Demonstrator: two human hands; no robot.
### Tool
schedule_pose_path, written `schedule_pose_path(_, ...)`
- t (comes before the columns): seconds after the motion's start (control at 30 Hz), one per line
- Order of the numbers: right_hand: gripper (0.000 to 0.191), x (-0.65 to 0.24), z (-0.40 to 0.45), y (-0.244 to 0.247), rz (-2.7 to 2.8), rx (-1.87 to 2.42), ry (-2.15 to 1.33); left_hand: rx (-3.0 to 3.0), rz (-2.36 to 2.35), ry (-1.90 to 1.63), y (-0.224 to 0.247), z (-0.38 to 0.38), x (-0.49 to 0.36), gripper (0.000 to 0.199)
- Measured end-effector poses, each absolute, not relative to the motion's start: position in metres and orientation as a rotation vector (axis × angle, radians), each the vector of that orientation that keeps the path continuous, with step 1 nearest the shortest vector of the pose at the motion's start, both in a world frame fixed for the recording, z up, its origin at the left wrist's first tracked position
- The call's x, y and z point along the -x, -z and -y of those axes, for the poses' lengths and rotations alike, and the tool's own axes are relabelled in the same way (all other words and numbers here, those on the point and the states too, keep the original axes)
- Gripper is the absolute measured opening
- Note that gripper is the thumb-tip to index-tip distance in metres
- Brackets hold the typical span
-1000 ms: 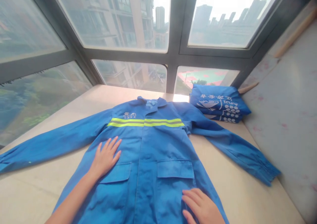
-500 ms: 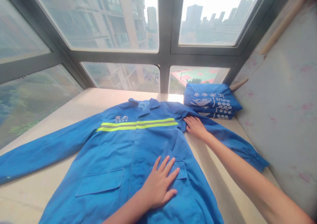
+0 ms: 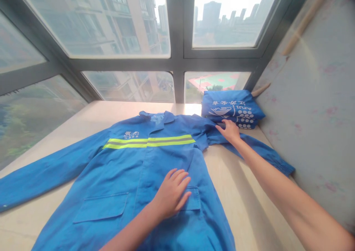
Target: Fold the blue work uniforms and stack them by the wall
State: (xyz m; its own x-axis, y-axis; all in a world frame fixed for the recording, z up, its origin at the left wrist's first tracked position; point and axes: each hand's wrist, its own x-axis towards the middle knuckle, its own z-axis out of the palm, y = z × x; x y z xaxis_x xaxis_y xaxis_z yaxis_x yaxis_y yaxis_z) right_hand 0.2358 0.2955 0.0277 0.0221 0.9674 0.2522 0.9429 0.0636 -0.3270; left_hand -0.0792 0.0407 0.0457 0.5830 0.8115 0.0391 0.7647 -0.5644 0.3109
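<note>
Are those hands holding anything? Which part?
The left hand holds nothing. The right hand is at a jacket sleeve; whether it grips can't be told.

A single head cam, worn by the person, is looking fwd & down across the table [image 3: 222, 169] from its near side. It's facing the window [image 3: 177, 64] more or less squarely, w/ glass filling the upper part and the wall [image 3: 318, 114] closing off the R. The side uprights are slanting inward twd the btm — lens is tipping down. The jacket [image 3: 163, 162] is lying near, running out past the btm edge. The left hand [image 3: 173, 193] is showing closer in, just below ctr; the right hand [image 3: 229, 130] is sitting farther off, by the folded stack [image 3: 227, 106].
</note>
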Motion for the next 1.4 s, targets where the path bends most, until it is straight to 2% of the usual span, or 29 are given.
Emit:
schedule_pose_path(0.1, 0.036, -0.221, -0.300, -0.038, 2.263, 1.799, -0.309, -2.583, -1.386, -0.286, -0.038, -0.057, 0.053, 0.063)
schedule_pose_path(0.23, 0.029, -0.207, -0.314, -0.079, 2.401, 1.703, -0.090, -2.656, -1.196, -0.236, -0.021, -0.045, 0.032, 0.080)
schedule_pose_path(0.4, 0.029, -0.198, -0.356, -0.141, 2.417, 1.719, 0.166, -2.686, -1.054, -0.166, -0.017, -0.028, 0.032, 0.079)
schedule_pose_path(0.53, 0.027, -0.175, -0.372, -0.159, 2.442, 1.715, 0.190, -2.698, -1.029, -0.163, -0.019, -0.030, 0.035, 0.076)
schedule_pose_path(0.7, 0.038, -0.177, -0.344, -0.134, 2.269, 1.602, 0.173, -2.693, -1.038, -0.185, -0.016, -0.032, 0.034, 0.078)
schedule_pose_path(0.87, 0.048, -0.239, -0.314, -0.093, 2.192, 1.604, 0.220, -2.665, -1.038, -0.207, -0.015, -0.033, 0.029, 0.076)
schedule_pose_path(1.0, 0.055, -0.267, -0.302, -0.082, 2.119, 1.688, 0.276, -2.623, -1.060, -0.219, -0.017, -0.040, 0.019, 0.074)
schedule_pose_path(1.1, 0.046, -0.240, -0.290, -0.084, 2.193, 1.543, 0.214, -2.602, -1.081, -0.240, -0.018, -0.049, 0.006, 0.071)
schedule_pose_path(1.27, 0.035, -0.142, -0.262, -0.071, 2.530, 1.210, -0.081, -2.586, -1.147, -0.392, -0.013, -0.069, -0.018, 0.066)
schedule_pose_path(1.4, 0.037, -0.086, -0.253, -0.045, 2.551, 1.155, -0.132, -2.442, -1.246, -0.571, -0.022, -0.105, 0.014, 0.035)
